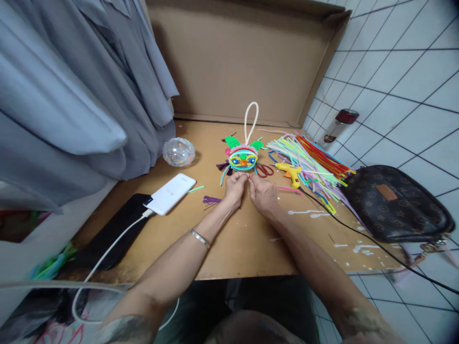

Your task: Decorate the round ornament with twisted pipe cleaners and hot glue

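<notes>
Ornament [244, 161] at hands' 12 o'clock might get knocked if L hand [234, 188] or R hand [263, 192] slips fwd; both hands' fingers pinched closed, can't tell on what

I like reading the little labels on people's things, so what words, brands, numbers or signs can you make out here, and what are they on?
No text can be read for certain.
White power bank: small grey marks on its face, too blurred to read.
Clear bottle with a dark red lid: a dark emblem, too small to read.
Brown patterned bag: repeated small motifs, too indistinct to read as letters.
</notes>
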Demonstrator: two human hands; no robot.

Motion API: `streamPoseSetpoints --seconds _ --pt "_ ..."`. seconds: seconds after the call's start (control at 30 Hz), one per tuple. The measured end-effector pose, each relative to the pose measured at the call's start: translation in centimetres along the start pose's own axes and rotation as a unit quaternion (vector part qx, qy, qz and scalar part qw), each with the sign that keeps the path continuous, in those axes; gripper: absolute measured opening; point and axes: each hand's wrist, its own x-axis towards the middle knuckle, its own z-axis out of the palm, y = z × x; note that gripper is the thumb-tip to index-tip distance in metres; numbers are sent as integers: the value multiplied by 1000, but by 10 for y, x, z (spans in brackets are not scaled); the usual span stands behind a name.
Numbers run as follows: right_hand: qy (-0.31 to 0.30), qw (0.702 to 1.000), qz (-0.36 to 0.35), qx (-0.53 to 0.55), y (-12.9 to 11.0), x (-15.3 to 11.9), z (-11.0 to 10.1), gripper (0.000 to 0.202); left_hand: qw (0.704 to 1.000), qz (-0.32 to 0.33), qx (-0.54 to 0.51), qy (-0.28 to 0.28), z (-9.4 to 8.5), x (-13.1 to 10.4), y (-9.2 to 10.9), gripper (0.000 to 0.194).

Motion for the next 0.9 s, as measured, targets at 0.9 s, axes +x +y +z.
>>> streamPoseSetpoints --seconds 0.9 --pt "78 954 87 277 28 5 13 19 997 -59 -15 -38 7 -14 16 42"
